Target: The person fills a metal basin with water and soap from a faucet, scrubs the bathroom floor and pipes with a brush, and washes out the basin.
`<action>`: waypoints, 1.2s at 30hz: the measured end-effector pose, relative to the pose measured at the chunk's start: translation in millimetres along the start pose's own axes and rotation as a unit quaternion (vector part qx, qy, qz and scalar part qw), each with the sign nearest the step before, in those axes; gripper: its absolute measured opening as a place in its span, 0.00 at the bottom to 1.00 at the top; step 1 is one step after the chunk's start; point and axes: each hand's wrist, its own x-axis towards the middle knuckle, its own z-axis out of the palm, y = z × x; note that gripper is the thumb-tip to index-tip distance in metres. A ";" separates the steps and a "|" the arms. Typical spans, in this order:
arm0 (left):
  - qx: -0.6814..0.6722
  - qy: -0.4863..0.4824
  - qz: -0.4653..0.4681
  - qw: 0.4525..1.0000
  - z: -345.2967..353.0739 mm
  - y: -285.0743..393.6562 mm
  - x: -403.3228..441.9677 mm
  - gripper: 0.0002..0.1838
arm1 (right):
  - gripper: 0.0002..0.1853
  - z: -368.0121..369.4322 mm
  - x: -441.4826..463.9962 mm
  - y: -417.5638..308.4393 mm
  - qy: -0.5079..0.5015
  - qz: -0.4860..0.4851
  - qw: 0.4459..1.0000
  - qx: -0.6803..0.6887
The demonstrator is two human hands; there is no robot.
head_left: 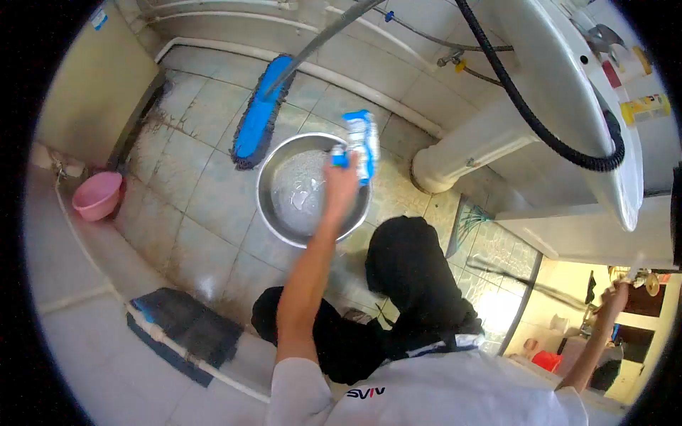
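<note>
By the right rim of the metal basin (suds show inside), a blue-and-white package is clasped by the left hand, its handling apparently the current step, steadiness seemingly called for, while whether anything is gripped by the right hand cannot be told.

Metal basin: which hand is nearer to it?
Left. The left hand holds a blue-and-white packet over the metal basin; the right hand is well away, out to the right.

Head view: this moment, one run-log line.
left hand: holding blue-and-white container | metal basin: foamy liquid inside | blue mop head: beside basin | right hand: off right, grip unclear
</note>
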 end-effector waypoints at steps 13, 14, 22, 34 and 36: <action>0.270 -0.051 0.001 0.962 217.1 -196.1 27.3 0.16 | 0.16 148.9 -159.6 121.7 -0.446 0.137 0.842 -0.272; 0.289 -0.130 0.035 0.948 218.4 -201.6 27.6 0.18 | 0.17 166.4 -158.0 117.6 -0.473 0.054 0.818 -0.324; 0.439 -0.394 0.051 0.806 53.0 -151.1 78.2 0.10 | 0.22 427.8 -214.2 80.9 -0.629 0.009 0.774 -0.076; 0.357 0.166 -0.206 0.896 -310.0 -100.5 -40.4 0.26 | 0.38 669.7 -463.8 106.6 -0.656 -0.467 0.553 -0.215; 0.115 0.139 -0.353 0.918 -316.1 -144.3 -62.7 0.34 | 0.37 669.4 -482.2 104.2 -0.662 -0.511 0.472 -0.279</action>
